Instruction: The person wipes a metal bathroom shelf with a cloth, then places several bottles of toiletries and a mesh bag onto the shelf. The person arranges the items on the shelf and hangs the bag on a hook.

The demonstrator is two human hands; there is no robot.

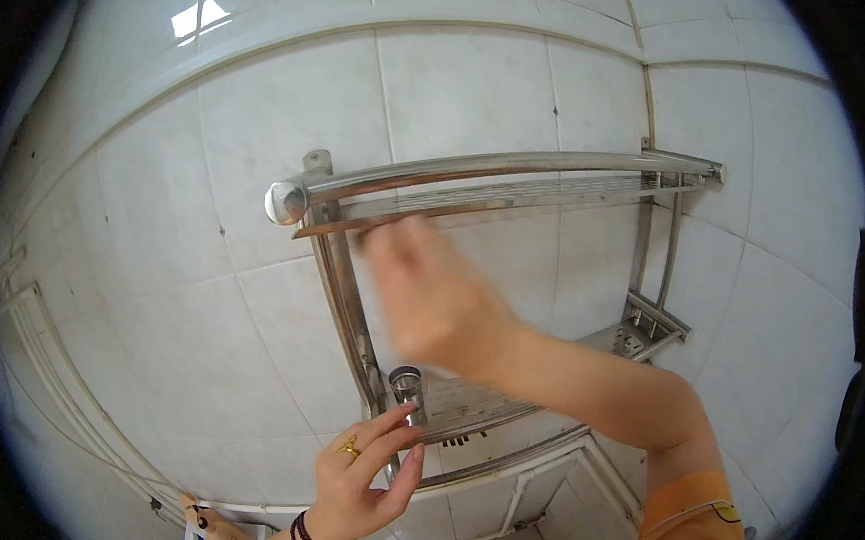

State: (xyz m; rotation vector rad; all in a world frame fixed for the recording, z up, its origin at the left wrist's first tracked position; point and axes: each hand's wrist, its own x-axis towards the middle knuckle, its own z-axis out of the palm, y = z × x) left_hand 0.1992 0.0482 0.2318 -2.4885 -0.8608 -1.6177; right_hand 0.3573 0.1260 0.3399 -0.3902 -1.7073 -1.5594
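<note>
A two-tier stainless steel wall rack (495, 164) is fixed to the tiles before me. My right hand (431, 292), blurred by motion, is closed up near the left end of the upper shelf (479, 196). Something small and dark shows at its fingers, too blurred to name. On the left end of the lower shelf (470, 405) stands a small shiny cylindrical cup (407, 388) with a dark rim. My left hand (366, 470), with a gold ring and dark bracelets, has its fingers apart beside the cup. Its index fingertip overlaps the cup; I cannot tell whether they touch.
The rack's left upright (341, 295) and its rounded end cap (285, 203) stand close to both hands. White pipes (86, 414) run along the wall at lower left. Below the rack are more white pipes (516, 502). A beige bottle-like thing (222, 530) is at bottom left.
</note>
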